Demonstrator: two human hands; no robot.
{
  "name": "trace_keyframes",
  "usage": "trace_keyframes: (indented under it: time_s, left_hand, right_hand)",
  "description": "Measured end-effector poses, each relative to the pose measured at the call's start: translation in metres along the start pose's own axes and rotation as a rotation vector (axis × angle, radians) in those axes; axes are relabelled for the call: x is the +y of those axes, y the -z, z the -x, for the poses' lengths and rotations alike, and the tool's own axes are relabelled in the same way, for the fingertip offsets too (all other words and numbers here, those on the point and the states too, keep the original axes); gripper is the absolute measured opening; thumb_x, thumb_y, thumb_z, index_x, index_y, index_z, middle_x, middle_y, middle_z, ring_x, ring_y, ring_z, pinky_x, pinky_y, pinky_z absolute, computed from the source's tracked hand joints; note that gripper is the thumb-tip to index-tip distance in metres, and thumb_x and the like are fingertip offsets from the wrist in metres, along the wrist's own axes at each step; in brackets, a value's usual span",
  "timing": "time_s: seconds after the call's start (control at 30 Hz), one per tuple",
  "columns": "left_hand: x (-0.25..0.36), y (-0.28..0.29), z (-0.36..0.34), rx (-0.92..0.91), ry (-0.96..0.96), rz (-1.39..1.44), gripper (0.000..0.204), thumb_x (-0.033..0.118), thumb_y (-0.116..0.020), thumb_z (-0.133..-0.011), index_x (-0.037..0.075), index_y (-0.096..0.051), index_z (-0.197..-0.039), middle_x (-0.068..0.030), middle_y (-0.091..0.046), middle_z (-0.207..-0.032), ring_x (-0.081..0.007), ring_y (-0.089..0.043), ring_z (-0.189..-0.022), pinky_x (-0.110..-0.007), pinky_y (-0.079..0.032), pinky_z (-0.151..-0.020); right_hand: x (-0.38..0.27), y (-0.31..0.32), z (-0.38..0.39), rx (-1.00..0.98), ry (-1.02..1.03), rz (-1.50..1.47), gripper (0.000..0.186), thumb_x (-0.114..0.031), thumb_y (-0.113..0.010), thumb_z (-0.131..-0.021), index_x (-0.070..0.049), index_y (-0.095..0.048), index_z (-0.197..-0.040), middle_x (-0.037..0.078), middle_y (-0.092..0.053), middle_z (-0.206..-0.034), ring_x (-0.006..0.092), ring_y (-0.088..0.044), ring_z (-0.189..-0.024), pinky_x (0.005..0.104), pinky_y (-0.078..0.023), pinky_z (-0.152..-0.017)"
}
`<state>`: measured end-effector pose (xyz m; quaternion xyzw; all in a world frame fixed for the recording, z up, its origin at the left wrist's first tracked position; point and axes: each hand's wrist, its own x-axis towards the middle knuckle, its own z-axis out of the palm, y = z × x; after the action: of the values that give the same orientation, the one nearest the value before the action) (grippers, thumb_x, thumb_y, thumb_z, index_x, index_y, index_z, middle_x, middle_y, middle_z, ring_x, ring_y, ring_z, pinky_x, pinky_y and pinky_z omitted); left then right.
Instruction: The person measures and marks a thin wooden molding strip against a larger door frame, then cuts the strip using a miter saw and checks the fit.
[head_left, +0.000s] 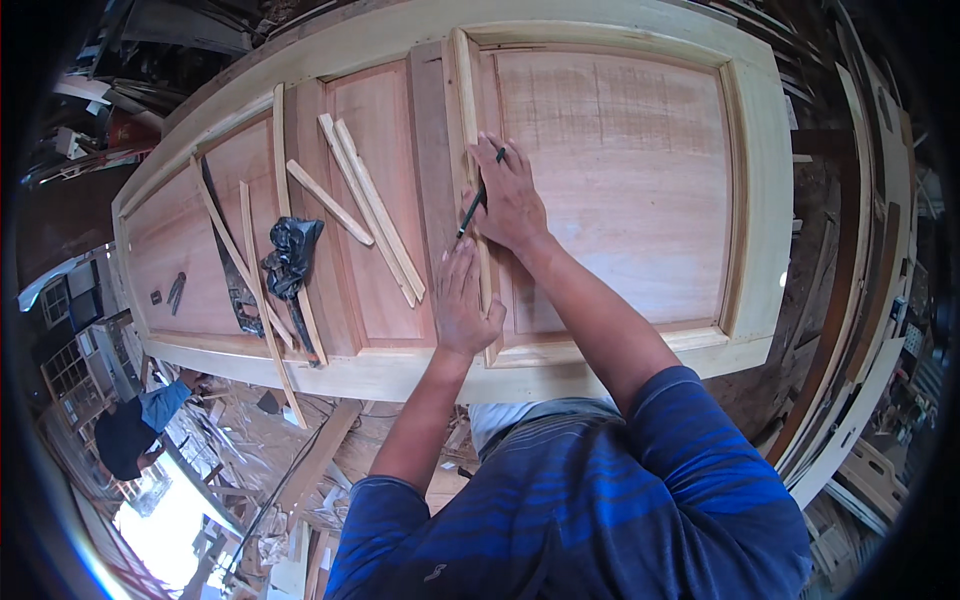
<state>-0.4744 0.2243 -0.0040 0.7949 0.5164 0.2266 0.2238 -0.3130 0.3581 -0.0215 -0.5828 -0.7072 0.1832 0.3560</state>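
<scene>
A panelled wooden door (pixel 780 230) lies flat before me. Along the left side of its right-hand panel runs a narrow strip of wood moulding (pixel 466 90), with both my hands on it. My right hand (pixel 512 205) presses near the strip's middle, a dark green pencil (pixel 470 210) held slantwise in its fingers. Closer to me, my left hand (pixel 463 310) lies with fingers stretched forward over the strip, its thumb apart. The pencil's lower end comes close to the left fingertips. Part of the strip is hidden under my hands.
Several loose wood strips (pixel 372 205) lie across the door's left half. Among them are a handsaw (pixel 243 302), a black plastic bag (pixel 290 255) and pliers (pixel 177 293). Another person (pixel 130 435) is at the lower left. Long boards (pixel 850 400) stand at right.
</scene>
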Motion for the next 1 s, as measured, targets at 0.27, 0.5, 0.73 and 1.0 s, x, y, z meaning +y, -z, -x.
trace_keyframes:
  time_s: [0.27,0.5,0.73,1.0]
  left_hand:
    - [-0.002,-0.002,0.001,-0.019,0.039,-0.024,0.083,0.019,-0.068,-0.079,-0.007,-0.045,-0.155,-0.0241,-0.048,-0.16,-0.042,-0.043,-0.151,-0.058,-0.03,-0.128]
    - [0.003,-0.001,-0.002,-0.01,0.083,-0.027,0.074,0.019,-0.069,-0.081,-0.007,-0.053,-0.148,-0.0234,-0.053,-0.155,-0.0401,-0.049,-0.147,-0.057,-0.034,-0.125]
    - [0.001,-0.002,-0.002,-0.058,0.103,-0.063,0.073,0.02,-0.07,-0.08,-0.007,-0.054,-0.146,-0.0235,-0.055,-0.152,-0.04,-0.051,-0.144,-0.056,-0.036,-0.124]
    - [0.0,-0.002,-0.001,-0.068,0.111,-0.044,0.073,0.02,-0.07,-0.079,-0.007,-0.055,-0.145,-0.0242,-0.056,-0.151,-0.0412,-0.052,-0.143,-0.056,-0.036,-0.123]
  right_hand:
    - [0.015,-0.003,-0.063,0.11,-0.171,-0.076,0.077,-0.028,-0.082,-0.08,-0.003,-0.051,-0.147,0.027,-0.051,-0.155,0.0472,-0.034,-0.153,0.0636,-0.015,-0.129]
    - [0.049,-0.022,-0.116,0.091,-0.164,0.114,0.07,-0.036,-0.076,-0.089,-0.002,-0.057,-0.147,0.031,-0.042,-0.163,0.0449,-0.024,-0.16,0.0619,-0.008,-0.131]
    - [0.048,-0.021,-0.118,0.112,-0.212,0.054,0.064,-0.028,-0.077,-0.088,-0.003,-0.059,-0.143,0.033,-0.038,-0.165,0.0474,-0.017,-0.162,0.0628,-0.008,-0.131]
    - [0.049,-0.021,-0.117,0.174,-0.171,-0.053,0.062,-0.022,-0.081,-0.085,-0.007,-0.06,-0.141,0.023,-0.056,-0.154,0.0428,-0.035,-0.156,0.0634,-0.01,-0.131]
